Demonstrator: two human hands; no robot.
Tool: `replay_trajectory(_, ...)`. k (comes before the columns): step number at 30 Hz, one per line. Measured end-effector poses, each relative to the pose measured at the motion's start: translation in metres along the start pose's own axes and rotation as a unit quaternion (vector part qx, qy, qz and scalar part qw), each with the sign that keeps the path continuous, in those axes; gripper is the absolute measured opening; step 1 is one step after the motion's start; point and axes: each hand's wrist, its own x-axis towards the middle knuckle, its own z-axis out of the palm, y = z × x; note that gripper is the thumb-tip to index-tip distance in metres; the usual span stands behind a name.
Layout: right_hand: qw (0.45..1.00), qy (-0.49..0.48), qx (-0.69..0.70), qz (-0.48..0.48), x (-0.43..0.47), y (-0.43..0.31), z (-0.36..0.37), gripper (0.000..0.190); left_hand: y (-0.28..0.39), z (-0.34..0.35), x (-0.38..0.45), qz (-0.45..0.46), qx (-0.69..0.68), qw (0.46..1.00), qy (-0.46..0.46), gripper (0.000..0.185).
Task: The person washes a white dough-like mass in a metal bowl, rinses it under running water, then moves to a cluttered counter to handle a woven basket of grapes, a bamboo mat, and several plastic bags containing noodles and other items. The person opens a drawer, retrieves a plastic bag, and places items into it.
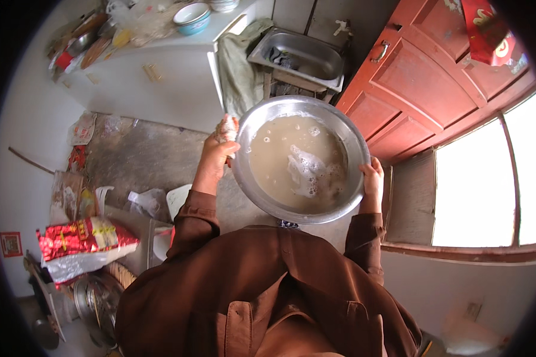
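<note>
A wide metal basin (245,183) of cloudy, greyish water is held level in front of my chest. White suds (310,172) float near its middle, and I cannot tell whether a cloth lies under them. At the left side of the basin, my left hand (217,154) grips a crumpled whitish and red cloth (227,129) against the outer wall. The fingers behind the cloth are partly hidden. My right hand (372,178) holds the opposite rim, thumb on top and the other fingers mostly out of sight beneath.
Beyond the basin stands a metal sink (315,58) with a dark cloth in it, below a tap (341,27). A red panelled door (420,85) is at the right. Bowls (192,18) sit on a white cabinet (161,85). Left of me lies a red packaged bag (87,241).
</note>
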Motion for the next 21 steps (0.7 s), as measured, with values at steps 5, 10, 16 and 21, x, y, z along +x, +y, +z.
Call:
replay_trajectory(5, 0.999, -0.034, 0.008, 0.011, 0.151, 0.002, 0.009, 0.01, 0.007, 0.055, 0.119, 0.006, 0.004, 1.0, 0.029, 0.078)
replay_trajectory(10, 0.997, -0.057, -0.015, 0.039, 0.274, 0.011, 0.024, 0.008, -0.005, 0.088, 0.228, -0.005, 0.026, 0.998, 0.048, 0.067)
replay_trajectory(16, 0.997, -0.02, -0.029, 0.068, 0.385, 0.041, 0.039, 0.009, -0.021, 0.107, 0.365, -0.068, 0.074, 0.995, 0.026, 0.057)
replay_trajectory(21, 0.992, 0.028, -0.054, 0.111, 0.437, 0.049, 0.075, 0.016, -0.033, 0.108, 0.473, -0.069, 0.079, 0.994, 0.007, 0.058)
